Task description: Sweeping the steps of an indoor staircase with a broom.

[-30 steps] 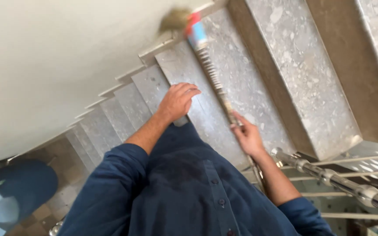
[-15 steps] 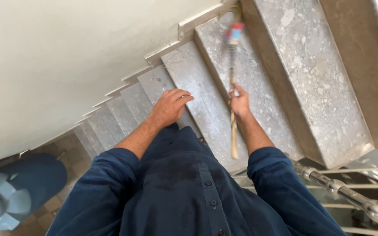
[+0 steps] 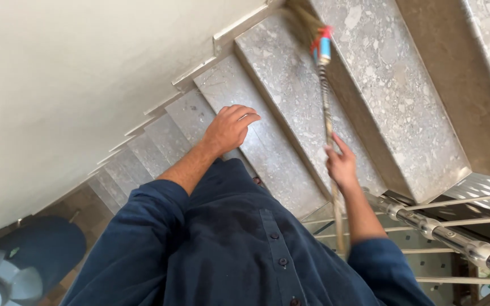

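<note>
Bare-skinned, the person's right hand (image 3: 342, 165) is closed around the thin handle of a broom (image 3: 325, 107), fingers wrapped about the stick partway along its length. The handle runs steeply up the frame from beside the person's forearm; below the hand its lower end passes the dark blue sleeve (image 3: 389, 272). Above the hand the stick looks ridged or spiralled, then meets a band of blue and red wrapping, and beyond that the straw-coloured bristles (image 3: 304, 22) fan out, blurred, against the inner corner of a step close to the wall.

The left hand (image 3: 229, 129) holds nothing. Its fingers are loosely curled and slightly apart, palm down, hovering over the stairs in front of the person's body; whether it touches a step cannot be told.

Both arms come out of a dark blue buttoned shirt (image 3: 239, 243) that fills the lower middle of the view.

Speckled grey stone stairs (image 3: 290, 96) run diagonally across the picture, with brown risers between the treads. A pale cream wall (image 3: 75, 73) takes up the upper left, edged by a stepped skirting. At lower right a shiny metal handrail (image 3: 443, 232) with thin crossbars slants past the right elbow. At lower left, on a tiled floor below, sits a dark blue rounded object (image 3: 29, 255) with pale fan blades showing beside it.
</note>
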